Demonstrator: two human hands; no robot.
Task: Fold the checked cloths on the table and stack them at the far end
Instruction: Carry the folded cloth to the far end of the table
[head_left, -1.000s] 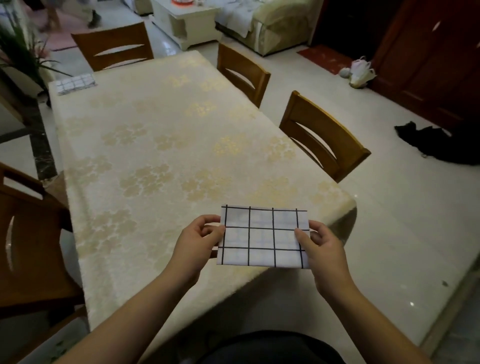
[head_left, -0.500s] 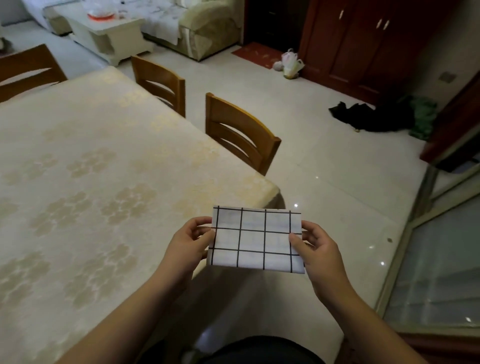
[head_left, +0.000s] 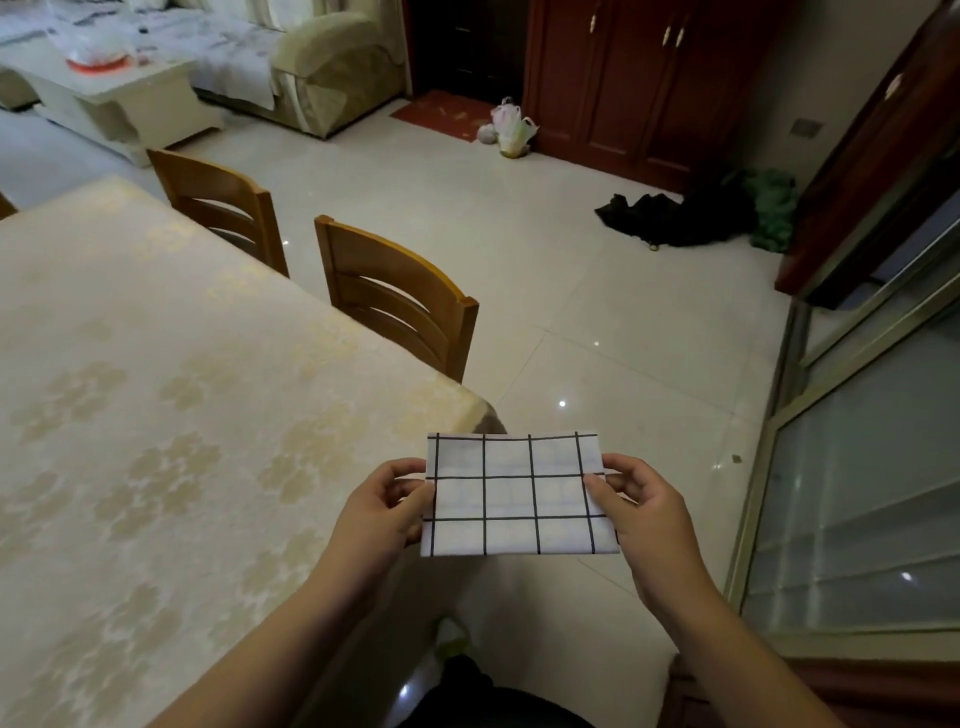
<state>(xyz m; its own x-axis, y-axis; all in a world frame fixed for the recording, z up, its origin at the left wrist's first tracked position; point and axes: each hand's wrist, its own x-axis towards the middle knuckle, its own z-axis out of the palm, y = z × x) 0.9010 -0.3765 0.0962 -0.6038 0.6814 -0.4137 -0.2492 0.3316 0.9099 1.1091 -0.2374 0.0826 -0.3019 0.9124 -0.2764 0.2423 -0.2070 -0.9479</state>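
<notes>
**Folded cloth riding off the table's near corner**

Beyond the near right corner of the table, the folded checked cloth is hanging in the air. It is looking light, soft and floppy, so holding both short edges suits it. Left hand is pinching the left edge, right hand pinching the right edge.

The room is being lit dimly and evenly, with a warm yellowish cast. Small bright glints are being reflected off the glossy floor tiles at near right. The far cabinets are being lost in shadow. Straight lines are being bowed at the edges by wide-angle distortion, and fine detail is being softened throughout.
</notes>
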